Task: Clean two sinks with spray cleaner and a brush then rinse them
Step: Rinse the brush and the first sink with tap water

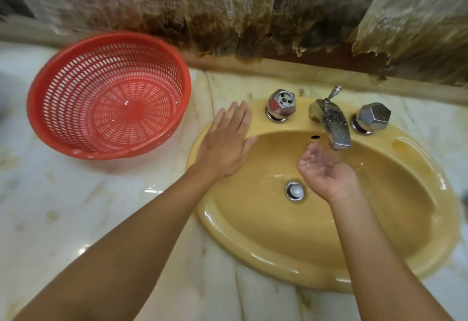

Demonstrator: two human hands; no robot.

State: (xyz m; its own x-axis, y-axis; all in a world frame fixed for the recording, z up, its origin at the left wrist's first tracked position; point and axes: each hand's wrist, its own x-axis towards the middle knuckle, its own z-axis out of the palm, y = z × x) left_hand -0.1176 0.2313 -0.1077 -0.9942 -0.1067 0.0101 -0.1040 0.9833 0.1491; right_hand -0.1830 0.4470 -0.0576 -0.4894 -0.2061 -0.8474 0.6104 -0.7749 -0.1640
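The marble counter (pixel 63 206) is carrying the yellow sink (pixel 278 267), with a red basket (pixel 76 80) sitting just left of it. The left hand (pixel 228 140) is lying flat, fingers straight, on the sink's left rim, grasping nothing. The right hand (pixel 324 168) is cupping palm-up, loosely curled and empty, under the spout (pixel 331 123), between the 2 tap handles (pixel 281 104) and above the drain plug (pixel 295 191).

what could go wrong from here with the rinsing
1. The right hand is cupped under the spout; water tossed from it may clear the sink rim onto the counter.
2. Splashes could soak the stained, peeling newspaper behind the taps.
3. The left hand lies flat on the glossy rim and might slip if it is wet.
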